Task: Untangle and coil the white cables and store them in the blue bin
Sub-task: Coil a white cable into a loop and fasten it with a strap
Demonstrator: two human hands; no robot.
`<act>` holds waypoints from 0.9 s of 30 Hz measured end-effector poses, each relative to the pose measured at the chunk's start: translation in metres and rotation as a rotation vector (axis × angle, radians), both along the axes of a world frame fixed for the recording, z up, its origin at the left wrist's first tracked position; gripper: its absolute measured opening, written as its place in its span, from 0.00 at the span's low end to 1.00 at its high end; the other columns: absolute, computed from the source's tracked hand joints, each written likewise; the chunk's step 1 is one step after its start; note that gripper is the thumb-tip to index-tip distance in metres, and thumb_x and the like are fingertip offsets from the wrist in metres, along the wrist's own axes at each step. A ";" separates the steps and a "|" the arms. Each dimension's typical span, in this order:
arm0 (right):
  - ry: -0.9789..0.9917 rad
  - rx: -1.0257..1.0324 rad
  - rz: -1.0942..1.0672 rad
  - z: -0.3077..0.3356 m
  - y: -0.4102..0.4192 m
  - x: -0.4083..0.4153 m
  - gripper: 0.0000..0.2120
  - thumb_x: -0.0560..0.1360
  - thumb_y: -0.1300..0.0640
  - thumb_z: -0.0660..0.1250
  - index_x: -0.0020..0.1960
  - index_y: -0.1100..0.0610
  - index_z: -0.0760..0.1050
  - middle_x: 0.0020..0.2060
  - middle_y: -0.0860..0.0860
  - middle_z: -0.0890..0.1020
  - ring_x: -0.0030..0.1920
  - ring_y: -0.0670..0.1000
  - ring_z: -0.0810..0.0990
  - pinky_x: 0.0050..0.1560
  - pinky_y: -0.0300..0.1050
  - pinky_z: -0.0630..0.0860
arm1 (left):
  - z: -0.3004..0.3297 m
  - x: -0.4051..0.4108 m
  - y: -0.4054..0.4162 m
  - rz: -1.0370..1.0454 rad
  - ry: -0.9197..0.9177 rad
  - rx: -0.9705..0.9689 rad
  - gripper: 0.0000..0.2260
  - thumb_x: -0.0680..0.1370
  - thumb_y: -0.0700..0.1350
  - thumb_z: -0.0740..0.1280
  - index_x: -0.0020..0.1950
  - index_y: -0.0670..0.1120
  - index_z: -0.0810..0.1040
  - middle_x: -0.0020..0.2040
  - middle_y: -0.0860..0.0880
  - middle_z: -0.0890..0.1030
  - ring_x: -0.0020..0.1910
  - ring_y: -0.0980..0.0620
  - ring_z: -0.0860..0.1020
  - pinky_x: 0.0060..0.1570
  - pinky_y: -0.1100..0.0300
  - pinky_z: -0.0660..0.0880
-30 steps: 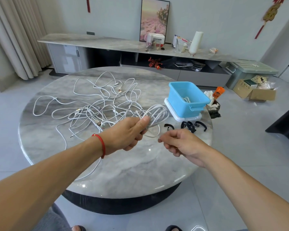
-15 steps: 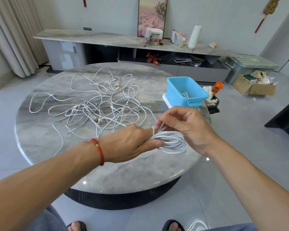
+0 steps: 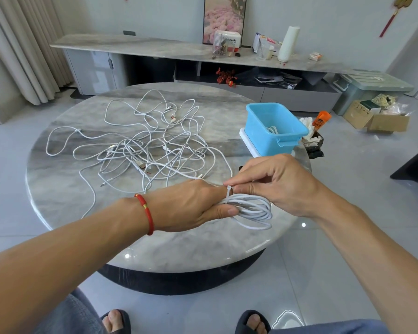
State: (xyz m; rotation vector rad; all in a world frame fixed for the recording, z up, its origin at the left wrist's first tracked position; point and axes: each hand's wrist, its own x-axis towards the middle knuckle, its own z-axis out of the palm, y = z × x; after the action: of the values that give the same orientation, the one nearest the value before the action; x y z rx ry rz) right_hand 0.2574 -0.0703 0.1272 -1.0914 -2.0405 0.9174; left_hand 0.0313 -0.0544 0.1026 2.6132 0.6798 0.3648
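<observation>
My left hand (image 3: 191,208) grips a coiled white cable (image 3: 253,210) at its left end, just above the round marble table (image 3: 155,244) near its front right edge. My right hand (image 3: 275,182) pinches a small white tie (image 3: 228,192) wrapped around the coil beside my left fingers. A tangle of white cables (image 3: 150,150) with several plugs lies spread over the table's middle and left. The blue bin (image 3: 275,131) stands at the table's right edge on a white lid, with a bit of white cable inside.
A low marble sideboard (image 3: 155,48) with a picture, boxes and a white roll runs along the back wall. A curtain hangs at the left. A green crate (image 3: 372,90), cardboard boxes and an orange bottle (image 3: 320,119) sit on the floor at the right.
My left hand brought the coil down and toward me from beside the bin. My right hand came onto the coil and now pinches the white tie around it.
</observation>
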 end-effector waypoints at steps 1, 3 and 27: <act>-0.003 0.011 0.005 0.000 0.000 0.000 0.11 0.71 0.55 0.76 0.54 0.53 0.87 0.42 0.48 0.86 0.44 0.48 0.85 0.46 0.47 0.81 | 0.000 0.000 0.000 0.000 0.008 -0.006 0.20 0.82 0.59 0.55 0.52 0.44 0.75 0.34 0.58 0.67 0.33 0.59 0.69 0.36 0.66 0.62; -0.014 0.030 0.017 -0.001 -0.001 0.001 0.11 0.71 0.55 0.77 0.54 0.53 0.88 0.43 0.49 0.86 0.44 0.50 0.85 0.46 0.48 0.81 | 0.000 0.000 0.000 0.002 0.022 -0.014 0.21 0.82 0.59 0.54 0.51 0.43 0.75 0.34 0.58 0.67 0.33 0.57 0.68 0.36 0.66 0.62; -0.102 0.138 0.032 0.004 -0.004 0.003 0.09 0.73 0.59 0.78 0.53 0.55 0.88 0.44 0.47 0.87 0.46 0.50 0.87 0.49 0.51 0.83 | -0.004 -0.001 0.000 0.002 0.041 -0.020 0.22 0.81 0.63 0.52 0.49 0.45 0.72 0.35 0.52 0.71 0.32 0.55 0.70 0.35 0.65 0.63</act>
State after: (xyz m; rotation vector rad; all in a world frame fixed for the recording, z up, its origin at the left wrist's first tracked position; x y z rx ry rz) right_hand 0.2606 -0.0743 0.1315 -1.0530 -2.1755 0.7371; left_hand 0.0302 -0.0539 0.0986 2.6077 0.6957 0.3041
